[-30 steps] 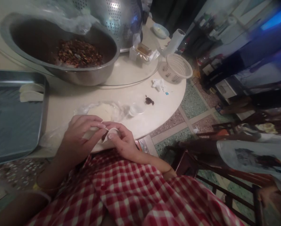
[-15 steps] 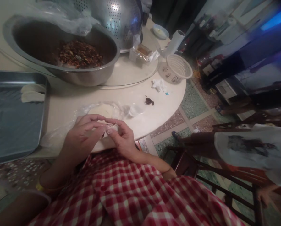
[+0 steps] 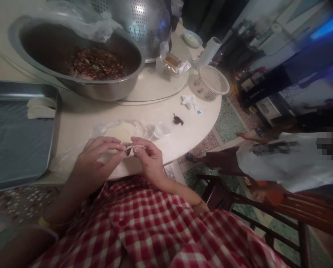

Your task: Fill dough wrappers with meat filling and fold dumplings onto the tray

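Note:
Between my hands, just off the table's near edge, is a small pale dumpling [image 3: 131, 149] with dark filling showing in its opening. My left hand [image 3: 99, 156] pinches its left end with thumb and fingertips. On the other side my right hand [image 3: 150, 158] grips the folded rim between thumb and forefinger. Right beyond my fingers lies a stack of pale round wrappers [image 3: 121, 130] in a clear plastic bag [image 3: 98, 128]. Beside the bag stands a small clear cup [image 3: 161, 130].
A large metal bowl [image 3: 99, 89] of chopped filling [image 3: 98, 63] stands behind. At left, a metal tray [image 3: 18, 145] holds folded dumplings [image 3: 41, 111]. Further right are a white plastic basket [image 3: 212, 82], crumpled tissue [image 3: 188, 101] and a dark scrap [image 3: 178, 120]. A person [image 3: 278, 160] is near a wooden chair [image 3: 267, 212].
My right hand has shifted slightly right, and my fingertips have parted a little, showing more of the dumpling's rim and filling. The person at right has moved left in view.

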`<state>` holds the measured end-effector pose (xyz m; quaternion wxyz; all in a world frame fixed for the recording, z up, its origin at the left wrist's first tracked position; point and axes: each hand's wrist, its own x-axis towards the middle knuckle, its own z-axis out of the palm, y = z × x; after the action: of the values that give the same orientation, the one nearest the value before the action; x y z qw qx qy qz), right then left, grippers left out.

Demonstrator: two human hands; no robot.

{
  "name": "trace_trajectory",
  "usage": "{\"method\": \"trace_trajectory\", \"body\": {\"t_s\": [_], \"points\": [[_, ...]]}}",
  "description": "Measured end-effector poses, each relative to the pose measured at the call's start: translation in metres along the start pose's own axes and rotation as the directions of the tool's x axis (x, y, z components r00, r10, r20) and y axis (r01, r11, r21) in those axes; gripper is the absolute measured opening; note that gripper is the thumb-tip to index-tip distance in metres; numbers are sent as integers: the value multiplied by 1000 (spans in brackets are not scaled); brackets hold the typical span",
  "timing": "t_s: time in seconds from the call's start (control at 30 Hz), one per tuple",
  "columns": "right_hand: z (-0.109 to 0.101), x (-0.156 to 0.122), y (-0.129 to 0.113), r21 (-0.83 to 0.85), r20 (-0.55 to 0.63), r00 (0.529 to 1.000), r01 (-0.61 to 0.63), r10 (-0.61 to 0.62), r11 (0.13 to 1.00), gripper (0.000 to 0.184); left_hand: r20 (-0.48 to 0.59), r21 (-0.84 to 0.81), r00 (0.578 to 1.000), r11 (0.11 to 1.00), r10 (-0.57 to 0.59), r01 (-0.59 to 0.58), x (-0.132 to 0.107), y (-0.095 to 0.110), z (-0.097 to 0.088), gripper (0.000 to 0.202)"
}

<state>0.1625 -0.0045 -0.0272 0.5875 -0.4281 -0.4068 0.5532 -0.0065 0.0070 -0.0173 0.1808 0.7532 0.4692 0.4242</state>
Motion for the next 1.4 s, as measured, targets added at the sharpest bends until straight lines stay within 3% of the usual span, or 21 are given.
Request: {"method": "trace_trajectory", "body": {"t_s": [0.1, 0.37, 0.6, 0.8, 1.13, 1.4], "points": [[1, 0, 4, -5, -21, 999, -27, 27, 1000, 32, -4, 58, 1000, 998, 15, -15, 1, -1, -2, 5], [5, 0, 2, -71, 4, 999, 42, -42, 997, 29, 13, 61, 992, 990, 125, -125, 6, 7, -4, 7], [6, -3, -3, -118, 72, 992, 115, -107, 986, 25, 40, 16, 993, 993, 114, -115, 7, 5, -5, 8], [7, -4, -5, -127, 84, 988, 138, -128, 982, 26, 23, 8, 999, 999, 37, -38, 8, 7, -5, 5], [11, 4, 4, -121, -9, 989, 148, -150, 982, 27, -39, -94, 994, 991, -100, 96, 12, 16, 4, 13], [13, 3, 4, -69, 13, 994, 109, -108, 992, 31, -89, 80, 996, 997, 19, -12, 7, 18, 4, 4]]}}
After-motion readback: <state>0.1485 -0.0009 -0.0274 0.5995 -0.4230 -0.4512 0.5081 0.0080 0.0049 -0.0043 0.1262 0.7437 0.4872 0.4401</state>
